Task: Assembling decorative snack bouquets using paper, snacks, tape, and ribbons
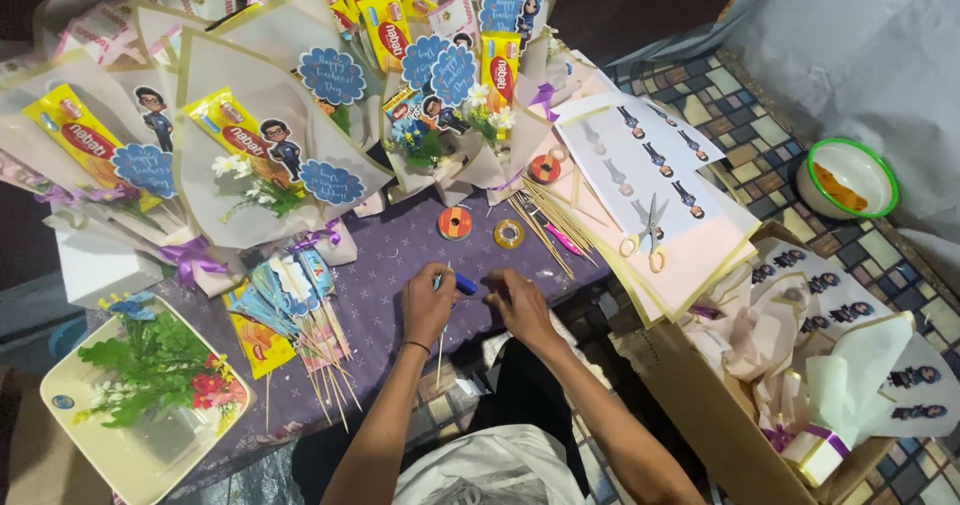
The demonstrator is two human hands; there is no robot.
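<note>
The left hand (428,303) is curling shut around a thin wooden stick (440,350) and pinching a small blue thing (466,284) at its top. The stick is hanging down past the wrist, toward 6 o'clock. The right hand (520,303) is sitting just beside the left hand, at its 3 o'clock, with fingers bent in close. Its fingertips are reaching toward the blue thing, but I cannot tell if they are holding anything.

Both hands are hovering over a purple cloth (385,255) with little dots. At 12 o'clock from the hands, an orange tape roll (454,223) and a yellow tape roll (508,233) are lying side by side. At 2 o'clock, a bunch of wooden sticks (555,220) is lying near yellow-handled scissors (652,233) on sheets of paper. At 10 o'clock, wrapped snack bouquets (250,155) are leaning together. At 8 o'clock, a cream tray (120,455) is holding fake flowers (160,365).
</note>
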